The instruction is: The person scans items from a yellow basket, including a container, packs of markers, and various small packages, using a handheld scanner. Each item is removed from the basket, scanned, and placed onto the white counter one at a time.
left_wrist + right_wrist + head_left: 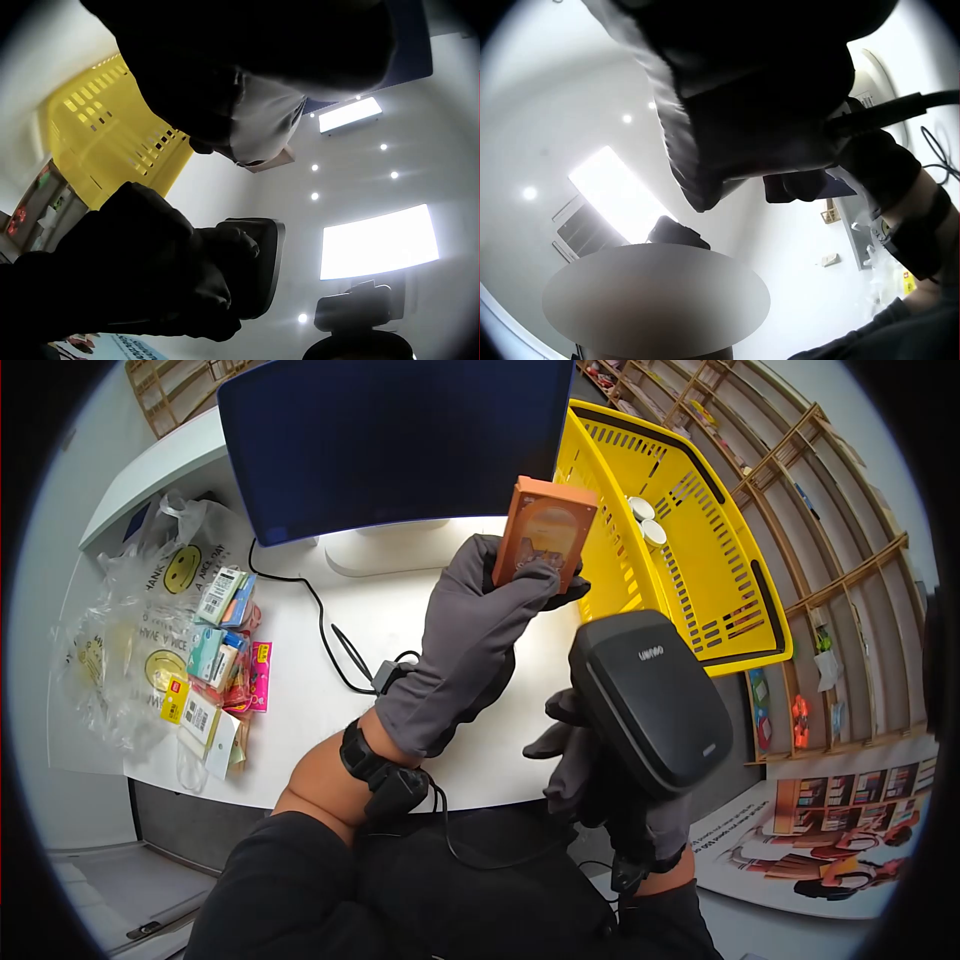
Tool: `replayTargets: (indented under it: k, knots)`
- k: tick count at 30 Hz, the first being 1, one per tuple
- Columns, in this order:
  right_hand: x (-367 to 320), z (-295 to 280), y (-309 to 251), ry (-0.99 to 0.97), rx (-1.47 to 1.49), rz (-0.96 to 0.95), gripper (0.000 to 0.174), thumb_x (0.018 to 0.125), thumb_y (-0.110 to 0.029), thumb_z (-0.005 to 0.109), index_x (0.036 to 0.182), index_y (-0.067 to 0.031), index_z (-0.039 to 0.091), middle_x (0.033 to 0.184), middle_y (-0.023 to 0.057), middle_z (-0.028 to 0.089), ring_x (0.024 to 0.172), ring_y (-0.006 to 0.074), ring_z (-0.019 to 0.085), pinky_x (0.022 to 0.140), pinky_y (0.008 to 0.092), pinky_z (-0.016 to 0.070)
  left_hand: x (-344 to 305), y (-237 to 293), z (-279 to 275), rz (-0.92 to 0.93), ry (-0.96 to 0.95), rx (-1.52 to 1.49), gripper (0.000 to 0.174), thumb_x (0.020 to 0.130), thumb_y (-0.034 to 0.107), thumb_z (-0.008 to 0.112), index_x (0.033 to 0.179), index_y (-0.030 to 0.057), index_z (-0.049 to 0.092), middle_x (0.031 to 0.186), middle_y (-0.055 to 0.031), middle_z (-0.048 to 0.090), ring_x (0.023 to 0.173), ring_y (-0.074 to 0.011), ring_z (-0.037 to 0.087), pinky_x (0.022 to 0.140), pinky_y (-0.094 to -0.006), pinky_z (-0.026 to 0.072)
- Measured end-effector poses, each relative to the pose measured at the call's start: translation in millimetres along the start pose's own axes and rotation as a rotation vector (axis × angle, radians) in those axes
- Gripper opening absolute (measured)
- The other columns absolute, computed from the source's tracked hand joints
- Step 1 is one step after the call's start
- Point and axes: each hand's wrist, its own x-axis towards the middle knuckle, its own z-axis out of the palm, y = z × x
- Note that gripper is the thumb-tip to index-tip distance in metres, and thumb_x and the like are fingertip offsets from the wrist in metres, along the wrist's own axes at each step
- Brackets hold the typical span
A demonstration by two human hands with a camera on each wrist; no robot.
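My gloved left hand [465,635] holds up a small orange box [548,525] before the monitor's lower edge, thumb on its printed face. To the right, my gloved right hand [585,775] grips a black handheld barcode scanner [655,700] by its handle, and the scanner's head hides much of that hand. The scanner [264,262] is dark in the left wrist view, with the right hand's fingers round it. A black cable [892,112] runs from the handle in the right wrist view. Box and scanner are apart, the box higher and to the left.
A dark monitor [390,445] stands at the back of the white counter [330,750]. Packaged goods [215,660] lie at left beside clear plastic bags [120,660]. A yellow basket [735,585] with white round items [652,532] stands at right, before shelves [850,580].
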Motion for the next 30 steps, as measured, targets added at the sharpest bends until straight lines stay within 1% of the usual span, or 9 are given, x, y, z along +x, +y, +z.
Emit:
replayTargets:
  k: [6,11,13,19,23,26,27,28,30]
  knots:
    - [14,6,11,-0.019,0.085,-0.094,0.067,0.109,-0.052,0.041,0.138,0.0065,0.058,0.077,0.016,0.066,0.069,0.0227,0.069,0.062,0.0298,0.057,0,-1,-2,-0.02,0.052,0.192,0.028,0.099,0.017,0.073,0.114,-0.0027,0.058,0.108,-0.015,0.072,0.101,-0.0189,0.075,0.091,-0.0308,0.0592]
    - [-6,-5,30,-0.115,0.096,-0.052,0.063,0.109,-0.047,0.044,0.142,0.0054,0.054,0.087,0.0174,0.068,0.067,0.0201,0.065,0.059,0.0272,0.0552,-1,-6,-7,0.045,-0.01,0.261,0.031,0.097,0.008,0.071,0.12,-0.0036,0.053,0.118,-0.0221,0.069,0.108,-0.0305,0.075,0.098,-0.0383,0.063]
    - [-21,-33,65,-0.107,0.104,0.015,0.061,0.108,-0.042,0.048,0.144,0.0061,0.051,0.091,0.0179,0.068,0.067,0.0204,0.065,0.054,0.0278,0.0533,-6,2,0,0.185,-0.019,0.072,0.027,0.096,0.014,0.077,0.111,0.0003,0.06,0.1,-0.0093,0.072,0.091,-0.0155,0.075,0.08,-0.0272,0.0592]
    - [-25,-100,131,-0.096,-0.028,0.13,0.059,0.105,-0.035,0.052,0.147,0.0069,0.048,0.1,0.0185,0.068,0.071,0.0232,0.068,0.048,0.0323,0.0515,-27,56,7,0.457,-0.063,0.032,0.029,0.092,0.007,0.078,0.113,0.0005,0.06,0.1,-0.0086,0.072,0.087,-0.014,0.074,0.078,-0.0278,0.0616]
    - [-22,-131,165,-0.086,-0.006,0.34,0.062,0.105,-0.042,0.049,0.144,0.0057,0.053,0.113,0.0179,0.069,0.087,0.0273,0.072,0.069,0.0367,0.0585,-66,107,0,0.455,-0.078,0.228,0.029,0.092,0.004,0.077,0.114,0.0,0.06,0.098,-0.0093,0.073,0.09,-0.0145,0.075,0.081,-0.0318,0.065]
    - [-22,-133,197,0.376,-0.066,-0.11,0.059,0.101,-0.044,0.058,0.126,0.0093,0.062,0.054,0.0112,0.053,0.049,0.0252,0.059,0.052,0.0371,0.0533,-87,153,-30,0.583,-0.115,0.551,0.03,0.093,0.002,0.074,0.122,-0.0028,0.064,0.103,-0.0133,0.075,0.091,-0.0153,0.074,0.078,-0.0303,0.0643]
    - [-25,-137,205,0.378,-0.048,-0.098,0.059,0.101,-0.044,0.058,0.126,0.0093,0.062,0.054,0.0112,0.053,0.049,0.0252,0.059,0.052,0.0371,0.0533,-93,176,-43,0.579,-0.12,0.706,0.032,0.094,0.003,0.072,0.125,-0.0036,0.065,0.107,-0.0147,0.075,0.09,-0.0159,0.074,0.079,-0.029,0.0635]
    - [-28,-146,212,0.303,-0.023,-0.098,0.053,0.103,-0.038,0.055,0.126,0.0089,0.064,0.072,0.012,0.06,0.064,0.024,0.062,0.063,0.0357,0.0539,-102,197,-52,0.563,-0.124,0.72,0.032,0.094,0.003,0.072,0.125,-0.0036,0.065,0.107,-0.0147,0.075,0.09,-0.0159,0.074,0.079,-0.029,0.0635]
    - [-35,-162,227,0.15,0.027,-0.096,0.044,0.105,-0.027,0.05,0.124,0.0079,0.069,0.107,0.0135,0.075,0.094,0.0217,0.069,0.085,0.0328,0.055,-120,233,-67,0.455,0.227,0.993,0.041,0.097,0.009,0.069,0.137,-0.0007,0.061,0.114,-0.0131,0.072,0.09,-0.0175,0.071,0.082,-0.0324,0.0609]
